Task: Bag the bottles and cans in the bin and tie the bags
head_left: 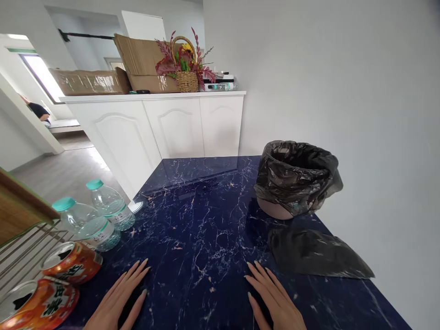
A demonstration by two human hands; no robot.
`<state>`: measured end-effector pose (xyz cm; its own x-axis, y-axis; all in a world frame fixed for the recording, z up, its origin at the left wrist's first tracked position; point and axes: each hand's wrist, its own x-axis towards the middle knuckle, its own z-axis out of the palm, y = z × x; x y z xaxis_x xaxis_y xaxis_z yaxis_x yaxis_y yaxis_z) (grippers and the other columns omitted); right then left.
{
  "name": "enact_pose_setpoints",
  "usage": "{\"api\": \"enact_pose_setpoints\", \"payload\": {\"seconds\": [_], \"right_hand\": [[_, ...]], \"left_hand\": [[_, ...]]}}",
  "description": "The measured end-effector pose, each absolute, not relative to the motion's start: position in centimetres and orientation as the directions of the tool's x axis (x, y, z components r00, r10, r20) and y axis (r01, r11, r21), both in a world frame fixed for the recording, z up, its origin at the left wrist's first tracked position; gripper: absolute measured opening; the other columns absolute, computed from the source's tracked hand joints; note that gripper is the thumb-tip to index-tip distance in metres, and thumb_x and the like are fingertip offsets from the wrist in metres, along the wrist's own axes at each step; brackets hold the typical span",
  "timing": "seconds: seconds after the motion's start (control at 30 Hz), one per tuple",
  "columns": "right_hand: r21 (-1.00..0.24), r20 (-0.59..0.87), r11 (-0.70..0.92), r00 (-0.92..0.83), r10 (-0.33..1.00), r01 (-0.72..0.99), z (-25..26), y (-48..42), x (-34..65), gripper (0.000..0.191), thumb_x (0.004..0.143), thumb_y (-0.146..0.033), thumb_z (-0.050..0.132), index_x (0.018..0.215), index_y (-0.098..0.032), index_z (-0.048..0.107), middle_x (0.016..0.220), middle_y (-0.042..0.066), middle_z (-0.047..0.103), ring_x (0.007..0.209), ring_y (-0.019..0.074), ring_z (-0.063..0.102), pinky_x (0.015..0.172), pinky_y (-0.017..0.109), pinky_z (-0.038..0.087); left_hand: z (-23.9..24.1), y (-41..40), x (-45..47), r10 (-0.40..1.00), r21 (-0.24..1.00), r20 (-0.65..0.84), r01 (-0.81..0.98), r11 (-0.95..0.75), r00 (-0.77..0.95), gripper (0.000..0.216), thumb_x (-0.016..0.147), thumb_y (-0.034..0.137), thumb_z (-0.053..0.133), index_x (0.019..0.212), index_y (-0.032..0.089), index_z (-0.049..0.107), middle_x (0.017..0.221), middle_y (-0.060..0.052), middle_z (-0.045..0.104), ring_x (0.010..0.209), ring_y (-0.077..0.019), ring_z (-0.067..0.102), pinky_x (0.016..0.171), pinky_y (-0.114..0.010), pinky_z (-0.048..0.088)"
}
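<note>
My left hand (118, 300) lies flat on the dark blue marble tabletop (202, 215), fingers stretched forward, holding nothing. My right hand (275, 300) lies flat the same way, a little right of centre, also empty. Two orange drink cans (70, 262) (36, 305) stand just left of my left hand. Behind them are two clear water bottles with teal caps (87, 224) (110, 204). A small bin lined with a black bag (295, 176) stands at the far right of the table. A loose folded black bag (316, 254) lies flat just beyond my right hand.
A wire rack with a wooden board (20, 215) sits at the left edge. A white wall runs along the table's right side. Behind the table stands a white cabinet (165, 123) carrying cardboard boxes (137, 59) and a flower basket (185, 68). A person (36, 111) is far off at left.
</note>
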<state>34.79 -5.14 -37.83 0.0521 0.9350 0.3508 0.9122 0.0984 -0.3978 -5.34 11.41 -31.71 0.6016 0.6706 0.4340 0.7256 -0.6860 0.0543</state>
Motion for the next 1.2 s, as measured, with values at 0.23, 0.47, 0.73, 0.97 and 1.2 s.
{"api": "enact_pose_setpoints", "payload": {"seconds": [0.23,0.47,0.73,0.97,1.2], "right_hand": [[-0.44,0.3,0.052,0.092,0.95,0.897,-37.3,-5.2,35.0,0.056,0.11,-0.041,0.056,0.164,-0.047,0.042,0.166,-0.007,0.045,0.148,0.0362,0.051,0.111,0.051,0.063],[-0.444,0.248,-0.008,0.132,0.96,0.896,-37.1,-5.4,34.8,0.053,0.111,-0.043,0.052,0.163,-0.046,0.044,0.167,-0.006,0.043,0.149,0.0367,0.049,0.111,0.052,0.062],[-0.545,0.263,-0.047,0.224,0.938,0.837,-35.0,-5.7,35.0,0.042,0.11,-0.047,0.052,0.151,-0.043,0.058,0.16,-0.003,0.058,0.143,0.0305,0.06,0.108,0.044,0.064],[-0.436,0.638,-0.065,0.359,0.681,0.898,-25.8,-3.6,39.3,0.046,0.106,-0.048,0.054,0.149,-0.032,0.056,0.159,0.01,0.055,0.146,0.0358,0.054,0.127,0.058,0.04],[-0.338,0.773,-0.173,0.378,0.51,0.925,-19.5,0.0,46.7,0.072,0.097,-0.058,0.069,0.154,-0.019,0.049,0.159,0.025,0.037,0.16,0.0369,0.028,0.128,0.052,0.031]], "left_hand": [[-32.2,11.9,-5.4,0.637,0.028,0.444,0.701,-0.713,0.63,0.066,0.107,0.041,0.048,0.17,0.043,0.028,0.163,0.002,0.056,0.141,-0.0305,0.063,0.112,-0.052,0.058],[-32.5,11.4,-5.6,0.645,0.023,0.426,0.705,-0.708,0.634,0.064,0.108,0.044,0.047,0.169,0.041,0.031,0.165,0.002,0.052,0.143,-0.0311,0.06,0.112,-0.055,0.057],[-33.3,11.2,-6.0,0.654,0.048,0.415,0.702,-0.71,0.633,0.068,0.108,0.045,0.05,0.171,0.039,0.026,0.167,0.001,0.05,0.148,-0.0313,0.055,0.116,-0.054,0.054],[-33.7,11.1,-6.2,0.65,0.042,0.411,0.698,-0.714,0.64,0.07,0.108,0.045,0.051,0.172,0.037,0.025,0.169,-0.001,0.046,0.151,-0.0325,0.051,0.117,-0.055,0.053],[-33.8,11.1,-6.3,0.63,0.054,0.437,0.68,-0.731,0.642,0.068,0.108,0.045,0.054,0.171,0.038,0.028,0.168,0.0,0.049,0.15,-0.0314,0.052,0.119,-0.054,0.052]]}}
